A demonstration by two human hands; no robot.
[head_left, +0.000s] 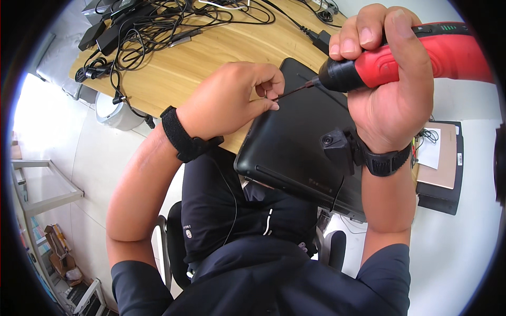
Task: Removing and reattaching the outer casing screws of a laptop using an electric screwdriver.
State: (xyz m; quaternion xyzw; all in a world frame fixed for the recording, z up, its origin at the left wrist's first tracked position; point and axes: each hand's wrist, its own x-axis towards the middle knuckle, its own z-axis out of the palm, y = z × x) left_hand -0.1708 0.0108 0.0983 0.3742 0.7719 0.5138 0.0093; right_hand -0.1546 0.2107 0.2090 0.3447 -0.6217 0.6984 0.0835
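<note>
My right hand (390,79) is wrapped round a red and black electric screwdriver (379,66), tilted so its long thin bit (295,90) points left. At the bit's tip, thumb and fingers of my left hand (247,92) are pinched together. Whatever small thing they hold there is hidden by the fingertips. Beneath both hands lies a closed black laptop (300,137) at the table's near edge, partly over my lap. A black strap is round each wrist, and the right one carries a small camera (337,147).
Black power adapters (113,37) and tangled cables (158,37) cover the far left of the wooden table (221,47). Stacked flat devices with a paper (432,152) lie at the right. A white bin (113,113) stands on the floor left of the table.
</note>
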